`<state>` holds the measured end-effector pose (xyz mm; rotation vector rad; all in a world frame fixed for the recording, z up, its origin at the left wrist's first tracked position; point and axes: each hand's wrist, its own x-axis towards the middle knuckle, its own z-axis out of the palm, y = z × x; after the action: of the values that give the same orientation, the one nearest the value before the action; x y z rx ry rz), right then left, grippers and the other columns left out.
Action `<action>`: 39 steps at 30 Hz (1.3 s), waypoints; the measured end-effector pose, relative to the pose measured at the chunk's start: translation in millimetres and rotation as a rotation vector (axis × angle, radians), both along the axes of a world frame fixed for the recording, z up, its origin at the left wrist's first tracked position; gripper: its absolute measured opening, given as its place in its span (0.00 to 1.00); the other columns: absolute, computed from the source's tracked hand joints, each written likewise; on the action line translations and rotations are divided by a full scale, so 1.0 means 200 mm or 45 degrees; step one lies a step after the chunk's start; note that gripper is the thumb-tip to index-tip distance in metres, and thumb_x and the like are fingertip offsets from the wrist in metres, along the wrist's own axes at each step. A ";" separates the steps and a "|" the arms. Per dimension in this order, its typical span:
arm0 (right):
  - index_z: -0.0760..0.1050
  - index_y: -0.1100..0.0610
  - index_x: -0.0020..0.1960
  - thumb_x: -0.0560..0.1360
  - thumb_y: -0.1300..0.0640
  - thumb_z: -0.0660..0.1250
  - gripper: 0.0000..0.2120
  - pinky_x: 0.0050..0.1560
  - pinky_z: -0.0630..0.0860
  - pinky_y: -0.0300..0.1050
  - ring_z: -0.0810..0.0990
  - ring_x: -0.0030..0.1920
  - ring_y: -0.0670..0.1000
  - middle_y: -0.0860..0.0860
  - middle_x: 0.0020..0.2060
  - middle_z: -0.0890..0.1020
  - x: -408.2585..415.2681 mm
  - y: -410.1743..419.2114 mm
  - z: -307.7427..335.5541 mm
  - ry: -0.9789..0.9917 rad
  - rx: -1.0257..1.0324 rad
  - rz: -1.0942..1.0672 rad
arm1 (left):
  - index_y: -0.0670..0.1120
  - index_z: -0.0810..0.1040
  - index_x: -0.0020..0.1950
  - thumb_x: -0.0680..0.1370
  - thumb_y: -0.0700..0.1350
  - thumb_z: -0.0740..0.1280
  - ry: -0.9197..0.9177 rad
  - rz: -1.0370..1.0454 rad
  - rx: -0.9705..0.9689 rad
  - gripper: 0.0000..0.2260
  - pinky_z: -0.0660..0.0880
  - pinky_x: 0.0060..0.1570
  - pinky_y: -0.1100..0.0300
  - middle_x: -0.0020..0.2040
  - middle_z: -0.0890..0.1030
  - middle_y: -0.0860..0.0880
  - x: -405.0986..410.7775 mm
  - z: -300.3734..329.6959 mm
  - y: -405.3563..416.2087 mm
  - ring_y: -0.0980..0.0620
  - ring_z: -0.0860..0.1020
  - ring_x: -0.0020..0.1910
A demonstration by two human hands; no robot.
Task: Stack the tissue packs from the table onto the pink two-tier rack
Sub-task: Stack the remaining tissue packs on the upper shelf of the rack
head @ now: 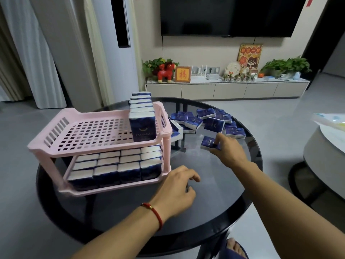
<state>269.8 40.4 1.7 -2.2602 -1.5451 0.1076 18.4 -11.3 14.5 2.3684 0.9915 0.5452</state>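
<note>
The pink two-tier rack (pixel 56 135) stands on the left of the round dark glass table (pixel 214 202). Its lower tier is filled with upright blue-and-white tissue packs (pixel 113 171). On the upper tier a single row of packs (pixel 142 126) stands along the right side. A loose pile of packs (pixel 214 122) lies at the far side of the table. My right hand (pixel 229 150) pinches one tissue pack (pixel 208 143) lying on the glass just in front of the pile. My left hand (pixel 177 191) hovers with loosely curled fingers beside the rack's lower right corner, holding nothing.
A second round table (pixel 324 152) with a white packet sits at the right. A TV console with plants and ornaments (pixel 224 86) lines the far wall. My foot in a blue slipper (pixel 233 247) shows under the table edge.
</note>
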 end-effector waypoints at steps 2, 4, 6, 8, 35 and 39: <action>0.70 0.49 0.56 0.73 0.48 0.77 0.19 0.46 0.78 0.51 0.78 0.48 0.54 0.53 0.54 0.81 -0.02 -0.08 0.06 0.095 -0.043 0.056 | 0.51 0.81 0.59 0.78 0.38 0.66 -0.032 0.024 0.006 0.14 0.69 0.47 0.77 0.55 0.77 0.55 0.00 0.01 0.00 0.59 0.77 0.46; 0.69 0.49 0.62 0.70 0.48 0.79 0.27 0.45 0.77 0.46 0.79 0.48 0.52 0.51 0.56 0.79 -0.04 -0.17 0.12 0.190 -0.062 0.124 | 0.51 0.82 0.59 0.78 0.37 0.66 -0.091 0.048 0.023 0.14 0.70 0.46 0.76 0.55 0.78 0.54 0.00 0.05 -0.01 0.59 0.77 0.46; 0.68 0.50 0.64 0.69 0.49 0.80 0.31 0.43 0.78 0.43 0.82 0.46 0.50 0.49 0.56 0.78 -0.08 -0.27 0.21 0.315 -0.068 0.193 | 0.51 0.83 0.57 0.77 0.37 0.67 -0.237 0.101 0.042 0.13 0.74 0.47 0.72 0.53 0.80 0.54 -0.03 0.10 -0.03 0.59 0.78 0.46; 0.71 0.51 0.64 0.68 0.52 0.81 0.29 0.41 0.83 0.46 0.84 0.43 0.52 0.48 0.55 0.77 -0.11 -0.38 0.32 0.490 -0.058 0.305 | 0.51 0.83 0.55 0.78 0.38 0.68 -0.394 0.184 0.047 0.11 0.78 0.46 0.67 0.51 0.81 0.54 -0.06 0.15 -0.06 0.58 0.79 0.45; 0.81 0.49 0.62 0.75 0.60 0.74 0.16 0.58 0.80 0.47 0.80 0.55 0.47 0.38 0.54 0.80 -0.86 -0.31 0.74 0.214 0.887 0.872 | 0.46 0.69 0.76 0.72 0.45 0.79 -0.697 0.705 0.490 0.35 0.72 0.71 0.48 0.72 0.75 0.49 -0.44 0.31 -0.07 0.50 0.71 0.73; 0.82 0.53 0.61 0.75 0.61 0.75 0.15 0.57 0.78 0.51 0.79 0.56 0.51 0.48 0.55 0.83 -0.88 -0.26 0.68 0.110 0.905 0.868 | 0.48 0.64 0.80 0.73 0.45 0.79 -0.606 0.715 0.407 0.39 0.68 0.74 0.46 0.76 0.71 0.50 -0.43 0.30 -0.06 0.51 0.67 0.76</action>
<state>93.6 -12.2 138.3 -1.1346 -1.8588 -0.1372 -68.5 -22.3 74.3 2.0250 1.4075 1.4926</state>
